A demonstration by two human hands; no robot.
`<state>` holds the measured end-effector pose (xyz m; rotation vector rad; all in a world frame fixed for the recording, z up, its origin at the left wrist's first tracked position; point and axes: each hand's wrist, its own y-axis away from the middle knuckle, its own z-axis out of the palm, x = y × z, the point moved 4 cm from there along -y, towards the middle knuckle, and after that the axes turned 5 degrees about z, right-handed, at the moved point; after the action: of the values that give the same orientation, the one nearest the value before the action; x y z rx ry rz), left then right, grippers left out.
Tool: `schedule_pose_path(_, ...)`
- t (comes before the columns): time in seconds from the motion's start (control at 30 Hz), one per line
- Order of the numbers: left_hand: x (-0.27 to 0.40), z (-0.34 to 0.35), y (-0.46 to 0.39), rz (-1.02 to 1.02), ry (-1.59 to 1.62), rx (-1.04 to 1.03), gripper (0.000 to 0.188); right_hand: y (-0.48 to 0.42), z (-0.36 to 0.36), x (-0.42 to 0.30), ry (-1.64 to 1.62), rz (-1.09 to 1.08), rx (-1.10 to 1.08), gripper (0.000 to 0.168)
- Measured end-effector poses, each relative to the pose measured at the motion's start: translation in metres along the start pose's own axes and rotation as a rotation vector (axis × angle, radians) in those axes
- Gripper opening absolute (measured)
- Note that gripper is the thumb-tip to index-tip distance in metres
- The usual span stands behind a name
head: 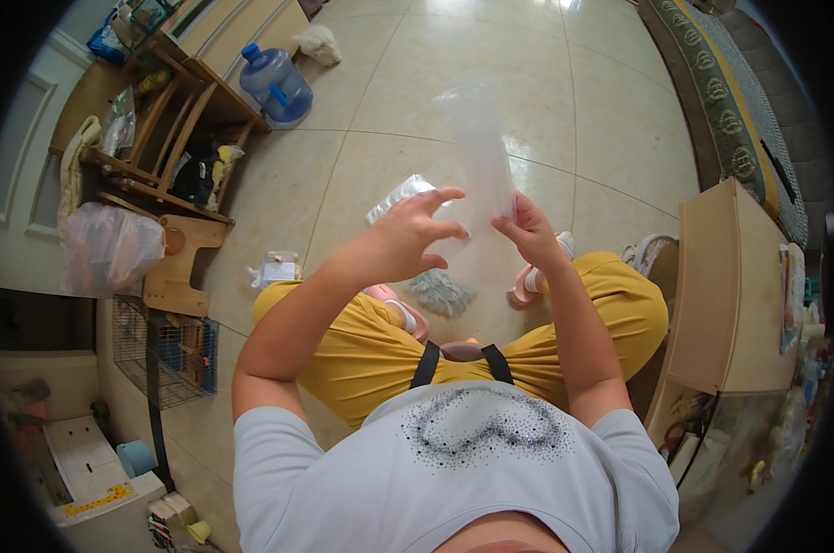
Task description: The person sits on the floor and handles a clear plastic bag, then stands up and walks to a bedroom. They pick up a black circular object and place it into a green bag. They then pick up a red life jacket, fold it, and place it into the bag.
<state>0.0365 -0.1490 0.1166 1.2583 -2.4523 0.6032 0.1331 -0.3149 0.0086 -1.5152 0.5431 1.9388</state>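
Note:
My right hand [534, 231] pinches the edge of a clear plastic bag [486, 159], which stands up from it over the floor and looks blurred at its top. Beside the bag's left edge, my left hand [413, 231] has its fingers spread and appears to hold nothing. A stack of clear plastic packaging [403, 193] lies on the tiles, partly hidden behind that hand. Between my feet rests a grey fluffy piece [444, 293] of fur-like material. A small clear packet [278, 268] with pale contents sits by my left knee.
At the upper left a blue water jug [276, 86] stands beside a wooden shelf [181, 145]. A white fluffy thing [318, 45] lies behind it. A wire cage [168, 352] is at the left. On my right stands a wooden cabinet [707, 276], with a cushioned seat [728, 104] beyond.

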Motion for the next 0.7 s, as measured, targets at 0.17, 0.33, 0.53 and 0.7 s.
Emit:
schedule_pose_path(0.17,-0.002,0.008,-0.001,0.054,-0.333,-0.021,0.017,0.006,-0.006,-0.004,0.02,-0.003,0.049,0.019)
schedule_pose_path(0.33,-0.001,0.001,0.001,-0.018,-0.608,-0.015,0.016,0.016,-0.023,-0.001,0.137,-0.019,0.043,0.025)
schedule_pose_path(0.53,-0.003,-0.01,0.002,-0.142,-0.419,0.041,0.02,0.016,-0.02,0.005,-0.138,0.0,-0.069,0.029)
schedule_pose_path(0.7,-0.024,-0.015,-0.001,-0.333,-0.072,0.001,0.018,0.014,-0.024,0.008,0.13,0.119,0.069,0.032)
